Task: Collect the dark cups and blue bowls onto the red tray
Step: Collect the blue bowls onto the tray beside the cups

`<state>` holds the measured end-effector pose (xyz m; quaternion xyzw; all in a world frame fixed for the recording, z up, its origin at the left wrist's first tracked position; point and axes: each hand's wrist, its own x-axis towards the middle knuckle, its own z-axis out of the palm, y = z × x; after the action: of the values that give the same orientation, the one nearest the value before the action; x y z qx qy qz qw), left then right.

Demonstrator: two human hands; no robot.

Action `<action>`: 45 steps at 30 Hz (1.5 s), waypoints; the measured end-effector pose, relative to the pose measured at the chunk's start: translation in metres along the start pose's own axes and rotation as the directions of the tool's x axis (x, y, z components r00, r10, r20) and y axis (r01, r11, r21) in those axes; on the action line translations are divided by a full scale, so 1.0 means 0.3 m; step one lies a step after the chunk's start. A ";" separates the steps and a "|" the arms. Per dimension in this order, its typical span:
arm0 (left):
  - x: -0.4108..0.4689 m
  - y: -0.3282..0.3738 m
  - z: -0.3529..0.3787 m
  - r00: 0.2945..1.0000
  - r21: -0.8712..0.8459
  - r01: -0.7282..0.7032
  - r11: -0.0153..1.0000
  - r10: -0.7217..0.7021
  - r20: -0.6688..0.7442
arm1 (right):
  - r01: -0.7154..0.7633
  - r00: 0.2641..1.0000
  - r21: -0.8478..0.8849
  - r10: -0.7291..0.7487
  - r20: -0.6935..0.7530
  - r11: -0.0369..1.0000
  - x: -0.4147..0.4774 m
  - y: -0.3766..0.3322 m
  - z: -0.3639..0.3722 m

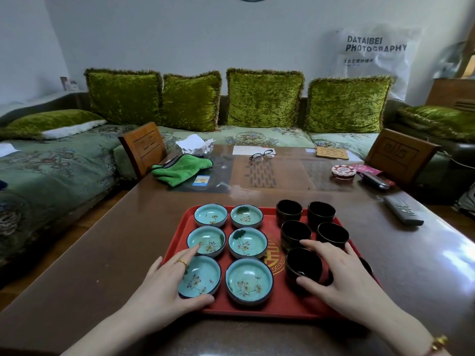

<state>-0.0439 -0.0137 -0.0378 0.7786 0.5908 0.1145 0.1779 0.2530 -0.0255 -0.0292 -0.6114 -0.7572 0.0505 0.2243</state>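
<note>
Head view showed the red tray [257,310] on the desk [128,240], blue bowls [248,244] filling its left half, dark cups [332,231] its right. My left fingers [189,255] were spread around the near-left bowl [203,274], thumb curled at its near rim (a ring [182,263] on one finger). My right fingers [318,246] and thumb clasped the nearest dark cup [303,263], another cup half hidden beneath that hand.

- We are in a home living room: a long sofa [244,137] with a flowered green cover runs along the pale wall.
- We count four green velvet cushions [262,98] propped along its back.
- Before us stands a glossy brown desk [123,242] with carved wooden chairs [144,147] at its far corners.
- On the desk lie glasses [262,155], a green cloth [182,168] and a remote control [403,210].
</note>
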 end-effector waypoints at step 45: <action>0.401 -0.022 -0.081 0.998 0.205 -0.032 0.978 0.020 0.059 | 0.034 0.928 -0.176 0.034 0.370 0.984 0.458 -0.174 0.176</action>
<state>-0.0258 0.1070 -0.0223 0.8034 0.5840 0.0329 0.1114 0.1639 0.1024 -0.0198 -0.6084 -0.7874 0.0969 0.0208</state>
